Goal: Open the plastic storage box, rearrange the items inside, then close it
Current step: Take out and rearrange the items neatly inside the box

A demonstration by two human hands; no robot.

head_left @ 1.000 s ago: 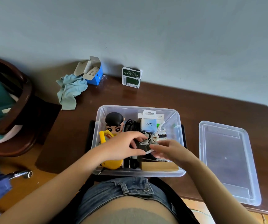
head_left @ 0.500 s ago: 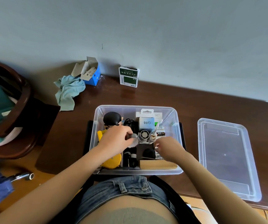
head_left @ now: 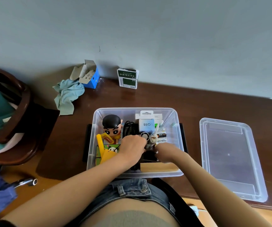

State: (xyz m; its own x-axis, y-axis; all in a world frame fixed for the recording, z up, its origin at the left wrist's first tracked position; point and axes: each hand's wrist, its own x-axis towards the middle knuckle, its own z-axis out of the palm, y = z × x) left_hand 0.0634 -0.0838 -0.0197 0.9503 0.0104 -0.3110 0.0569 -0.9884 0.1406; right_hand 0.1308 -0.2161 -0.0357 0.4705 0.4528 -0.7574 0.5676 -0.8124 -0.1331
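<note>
From my head view I look down on a dark brown wooden table [head_left: 197, 108] set against a pale grey-blue wall. The clear plastic storage box [head_left: 177, 128] sits open at the table's near edge, right in front of me; its clear plastic lid [head_left: 230, 158] lies flat on the table just to the right, apart from it. Inside, I see a black-haired cartoon figurine [head_left: 112, 126] at the back left, a yellow plastic piece [head_left: 102, 149] in front of it, a black cable bundle [head_left: 129, 128], a pale blue carton marked Q88 [head_left: 146, 125], batteries [head_left: 161, 136] and a tan wooden block [head_left: 159, 167] at the front. My left hand [head_left: 132, 149] is curled down among the middle items, and my right hand [head_left: 166, 152] likewise; I cannot tell what either grips.
</note>
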